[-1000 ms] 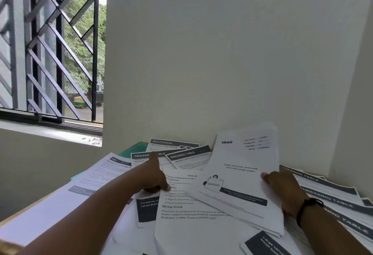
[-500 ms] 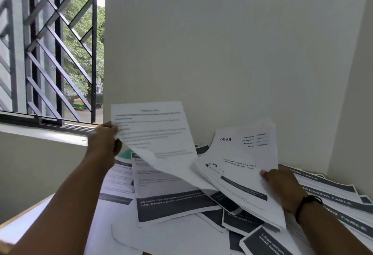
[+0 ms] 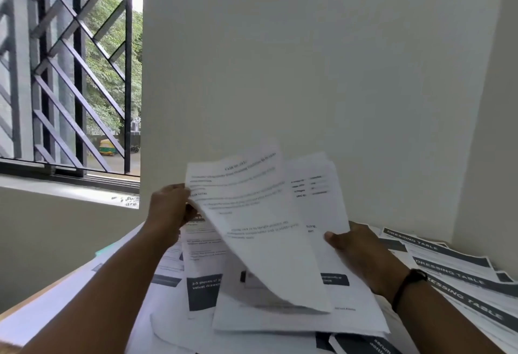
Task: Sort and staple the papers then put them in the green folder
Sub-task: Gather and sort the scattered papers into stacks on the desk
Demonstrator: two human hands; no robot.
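Note:
My left hand (image 3: 168, 210) pinches the left edge of a white text sheet (image 3: 260, 230) and holds it raised over the stack. My right hand (image 3: 356, 250) grips the right edge of a stack of white papers (image 3: 316, 205) that stands tilted behind and under that sheet. Many loose printed sheets (image 3: 201, 289) with dark banners cover the table below. A thin strip of the green folder (image 3: 108, 250) peeks out at the left, mostly buried under papers. No stapler is visible.
Sheets headed "DRESSING TABLE" (image 3: 454, 269) are fanned out at the right against the wall corner. A barred window (image 3: 70, 73) is at the left above a sill. The table's wooden edge (image 3: 36, 295) shows at the lower left.
My left hand picked a text sheet off the pile, lifted it and carried it right, onto the front of the stack held by my right hand. The camera tilted slightly.

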